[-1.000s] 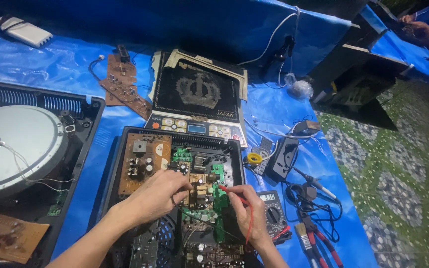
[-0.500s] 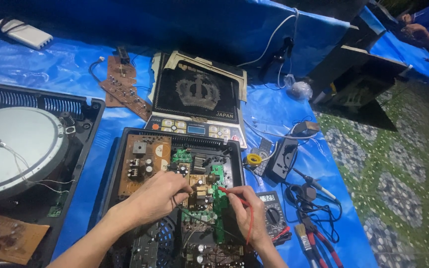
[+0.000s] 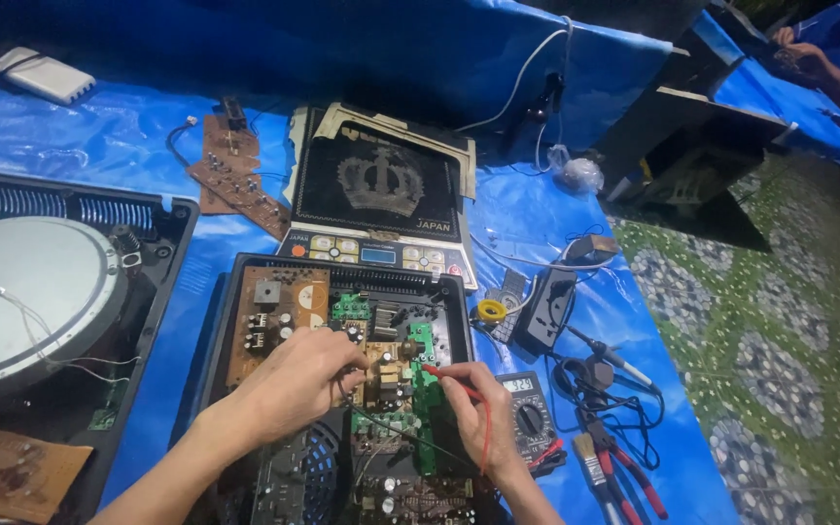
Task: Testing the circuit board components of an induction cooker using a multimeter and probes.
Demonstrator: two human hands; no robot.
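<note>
The opened black appliance case (image 3: 245, 321) lies low in the middle of the view on the blue sheet (image 3: 537, 214) that covers the tabletop, its circuit boards bare: a brown board (image 3: 269, 321) at the upper left and a green board (image 3: 428, 389) standing on edge near the middle. The left hand (image 3: 298, 379) rests curled over the boards, fingertips pinched on a black probe whose lead (image 3: 391, 433) trails down across the parts. The right hand (image 3: 478, 413) pinches a red probe (image 3: 432, 370), its tip touching the green board; the red lead (image 3: 486, 428) loops over the wrist.

Just right of the case sits a multimeter (image 3: 527, 418) with a round dial, partly covered by the right hand. Beyond it lie red-handled pliers (image 3: 624, 467), a small brush (image 3: 590, 467), a soldering iron (image 3: 607, 355) among tangled black cable, a yellow roll of tape (image 3: 490, 310) and a black plug-in adapter (image 3: 546, 311).

Above the case lies one detached black top panel (image 3: 381, 190) printed with a crown. Left of that — two loose brown circuit boards (image 3: 235, 170). At far left a second opened appliance shows its round grey disc (image 3: 31, 292), with one more brown board (image 3: 7, 472) at the bottom corner. A white box (image 3: 36, 73) sits at the top left.
</note>
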